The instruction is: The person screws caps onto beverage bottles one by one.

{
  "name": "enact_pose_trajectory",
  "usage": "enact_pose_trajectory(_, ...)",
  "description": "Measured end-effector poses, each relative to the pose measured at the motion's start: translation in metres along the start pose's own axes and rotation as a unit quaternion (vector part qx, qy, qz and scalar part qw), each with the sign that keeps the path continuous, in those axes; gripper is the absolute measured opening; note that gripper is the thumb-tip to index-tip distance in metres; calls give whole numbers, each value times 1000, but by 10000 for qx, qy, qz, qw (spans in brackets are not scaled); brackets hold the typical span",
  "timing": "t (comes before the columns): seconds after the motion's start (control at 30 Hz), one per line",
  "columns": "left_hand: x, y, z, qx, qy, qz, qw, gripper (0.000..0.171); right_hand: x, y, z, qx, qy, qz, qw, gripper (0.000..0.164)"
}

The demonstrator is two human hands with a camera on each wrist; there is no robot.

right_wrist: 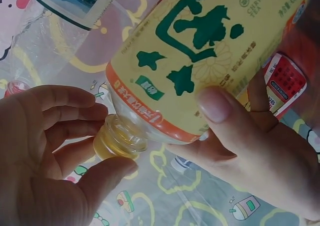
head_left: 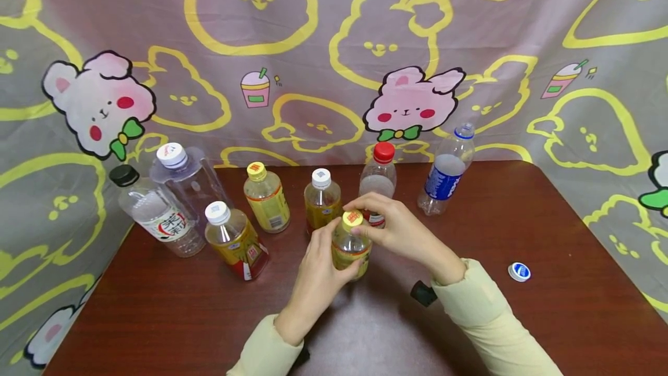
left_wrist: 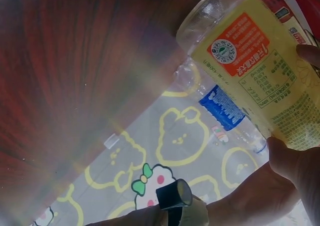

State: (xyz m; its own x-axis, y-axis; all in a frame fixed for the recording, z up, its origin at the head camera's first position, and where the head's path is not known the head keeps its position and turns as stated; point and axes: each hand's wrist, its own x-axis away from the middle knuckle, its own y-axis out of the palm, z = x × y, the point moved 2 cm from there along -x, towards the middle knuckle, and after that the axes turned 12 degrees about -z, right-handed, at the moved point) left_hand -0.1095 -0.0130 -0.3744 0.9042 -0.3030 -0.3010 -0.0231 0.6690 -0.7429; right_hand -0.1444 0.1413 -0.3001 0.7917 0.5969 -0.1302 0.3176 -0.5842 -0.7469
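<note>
A small clear bottle with a yellow label (right_wrist: 200,60) stands in front of me in the head view, gripped round its body by my left hand (head_left: 315,268). My right hand (head_left: 394,222) pinches the yellow cap (head_left: 352,219) at the top between thumb and fingers. In the right wrist view, the threaded neck (right_wrist: 127,133) shows at the cap, with the right thumb against it. Part of the bottle is hidden behind the left fingers. Just behind it stands a white-capped tea bottle (head_left: 321,196), and a red-capped bottle (head_left: 384,161) is partly covered by my right hand.
To the left stand a black-capped bottle (head_left: 164,216), a large clear white-capped bottle (head_left: 190,176), a white-capped tea bottle (head_left: 237,242) and a yellow-capped bottle (head_left: 266,199). An uncapped blue-label bottle (head_left: 445,176) stands back right. A blue-and-white cap (head_left: 519,271) lies on the table (head_left: 574,306).
</note>
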Motion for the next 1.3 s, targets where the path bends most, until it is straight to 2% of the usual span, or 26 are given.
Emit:
enact_pose_trajectory(0.33,8,-9,-6,64,-148,-94,9998,79,3,2,2,-184,20,-46,9998,40)
enact_pose_trajectory(0.53,15,-20,-14,41,-314,-3,9995,80,12,-5,9,-296,226,165,9992,34)
enact_pose_trajectory(0.73,19,-31,-24,103,-633,216,9977,79,29,-20,24,-244,468,510,9973,28)
enact_pose_trajectory(0.83,18,-34,-29,127,-813,399,9958,78,41,-31,36,-251,732,684,9947,27)
enact_pose_trajectory(1.03,17,-39,-37,34,-957,912,9912,76,74,-53,66,-143,1594,919,9828,29)
enact_pose_trajectory(1.3,15,-42,-42,72,-1398,1109,9839,76,119,-73,111,72,2547,945,9624,38)
